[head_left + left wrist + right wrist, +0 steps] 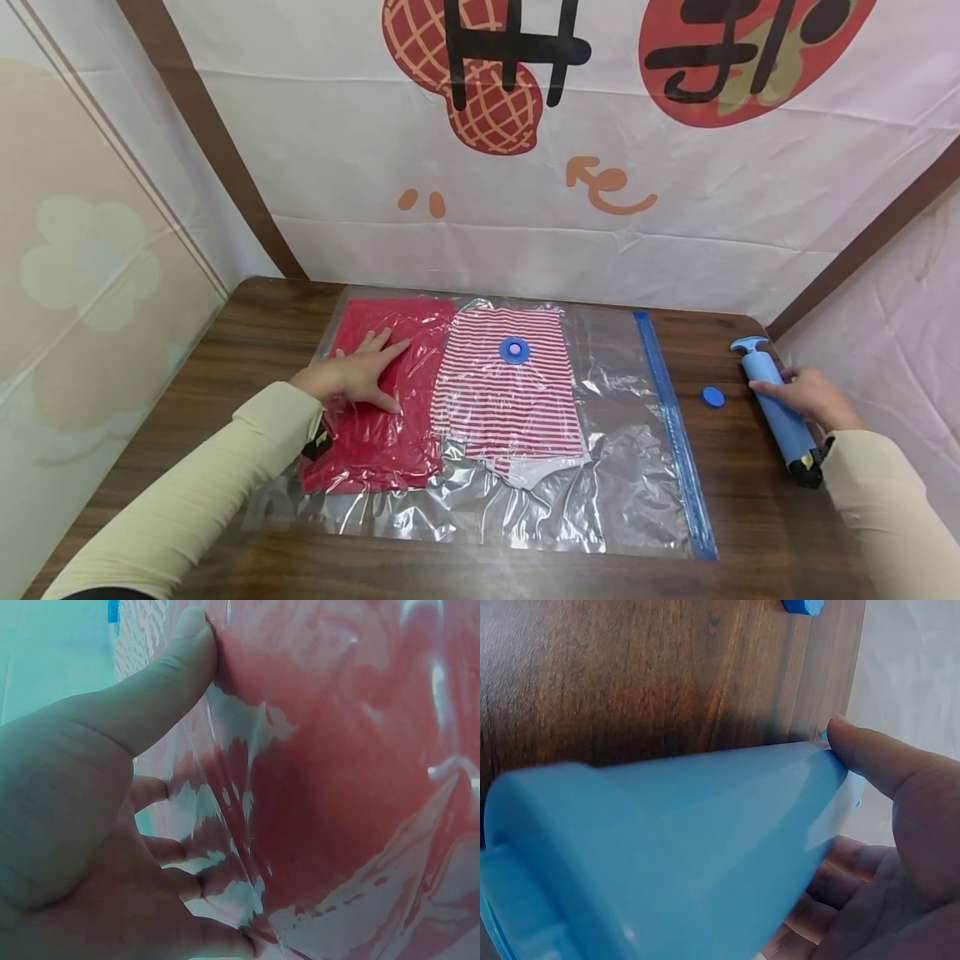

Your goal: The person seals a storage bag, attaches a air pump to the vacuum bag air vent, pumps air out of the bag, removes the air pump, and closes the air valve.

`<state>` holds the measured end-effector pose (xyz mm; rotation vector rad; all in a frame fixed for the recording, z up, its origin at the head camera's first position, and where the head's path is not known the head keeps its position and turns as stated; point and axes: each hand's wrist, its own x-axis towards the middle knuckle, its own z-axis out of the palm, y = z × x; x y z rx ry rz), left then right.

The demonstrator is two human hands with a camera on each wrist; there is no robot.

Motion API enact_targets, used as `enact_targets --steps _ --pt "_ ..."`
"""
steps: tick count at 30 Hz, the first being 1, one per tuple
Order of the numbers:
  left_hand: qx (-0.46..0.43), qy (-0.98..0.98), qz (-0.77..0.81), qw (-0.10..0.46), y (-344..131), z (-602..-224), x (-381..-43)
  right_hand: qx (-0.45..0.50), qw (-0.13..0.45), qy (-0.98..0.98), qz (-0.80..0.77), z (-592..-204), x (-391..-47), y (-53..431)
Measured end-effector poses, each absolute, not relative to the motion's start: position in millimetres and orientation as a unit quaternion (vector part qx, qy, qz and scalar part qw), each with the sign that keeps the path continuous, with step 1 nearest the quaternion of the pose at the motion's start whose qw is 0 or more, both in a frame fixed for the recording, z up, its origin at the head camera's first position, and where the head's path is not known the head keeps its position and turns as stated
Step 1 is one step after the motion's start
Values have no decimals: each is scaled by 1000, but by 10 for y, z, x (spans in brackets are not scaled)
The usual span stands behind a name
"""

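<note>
A clear plastic vacuum storage bag (630, 492) lies flat on the table, with a folded red garment (412, 417) and a red-and-white striped garment (510, 408) inside. My left hand (360, 375) rests with fingers spread on the plastic over the red garment. In the left wrist view its fingertips touch the wrinkled film. On the striped garment sits the bag's round blue valve (515, 350), its pink centre showing. At the right, my right hand (810, 396) grips a blue hand pump (776, 404), thumb on one side and fingers round the other. The pump's T-shaped handle points away from me.
A round blue cap (712, 397) lies on the wooden table (750, 533) between bag and pump. The bag's blue zip strip (675, 433) runs along its right edge. Printed fabric walls (525, 250) stand behind and at both sides of the table.
</note>
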<state>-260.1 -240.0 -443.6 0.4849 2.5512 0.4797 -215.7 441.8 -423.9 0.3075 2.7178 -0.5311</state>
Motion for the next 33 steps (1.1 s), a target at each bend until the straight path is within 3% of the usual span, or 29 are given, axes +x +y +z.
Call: enact_targets --steps 20,33 --pt "178 936 173 250 -2415 -4441 -2622 123 178 958 -188 -4190 -2141 4393" --pt "179 935 177 249 -2407 -4447 -2613 85 57 975 -198 -3866 -2126 4148"
